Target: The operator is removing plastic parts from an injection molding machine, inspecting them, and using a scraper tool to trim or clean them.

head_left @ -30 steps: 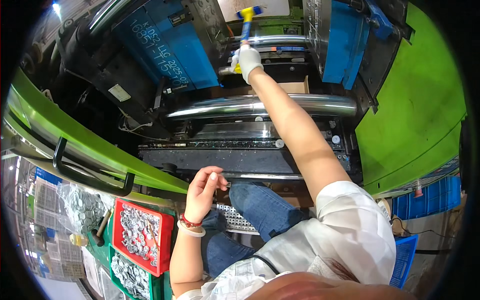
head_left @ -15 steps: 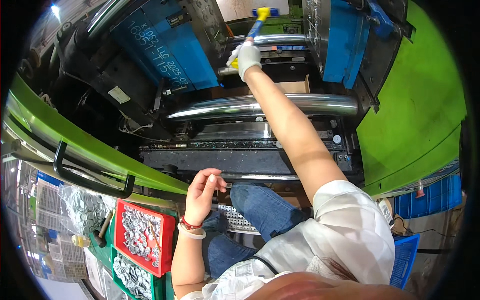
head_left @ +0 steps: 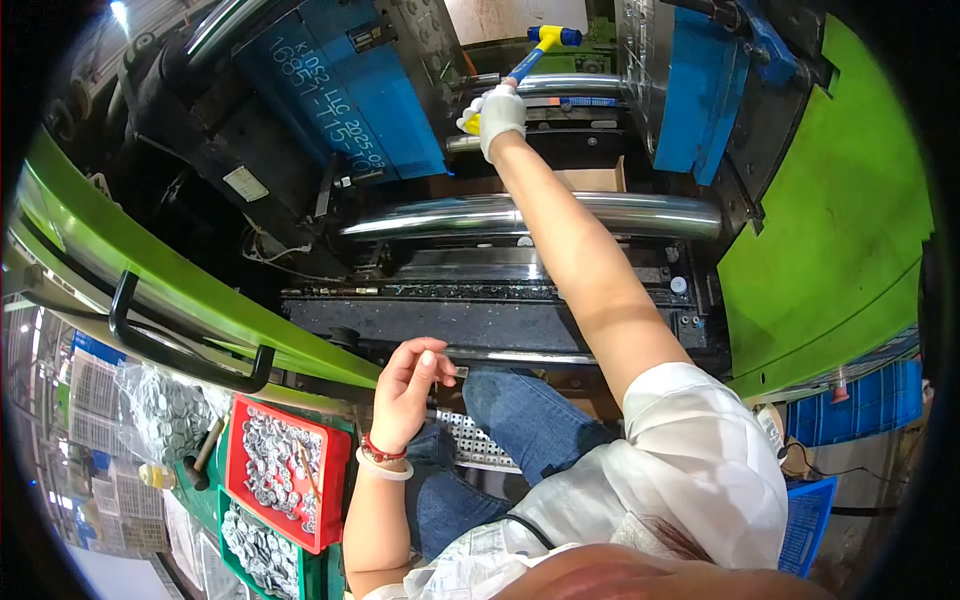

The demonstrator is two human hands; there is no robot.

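My right hand [head_left: 500,115], in a white glove, reaches far into the machine between the two blue mold halves. It is closed round the handle of a yellow-and-blue hammer [head_left: 545,48], whose head points up and away from me. The hammer head stands apart from both the left blue mold half [head_left: 345,100] and the right one [head_left: 695,90]. My bare left hand [head_left: 408,385] hovers above my lap, close to the machine's front edge. Its fingers are loosely bent, the thumb stands apart, and I see nothing held in it.
Shiny steel bars [head_left: 620,212] cross the machine below my right arm. A green door with a black handle [head_left: 190,345] lies to the left, a green panel [head_left: 830,210] to the right. A red tray [head_left: 338,480] and a green tray [head_left: 312,570] of small metallic-looking parts stand lower left.
The hammer head has shifted slightly to the right and down, still in my right hand. The whole view has shifted a little; my left hand stays nearly in place.
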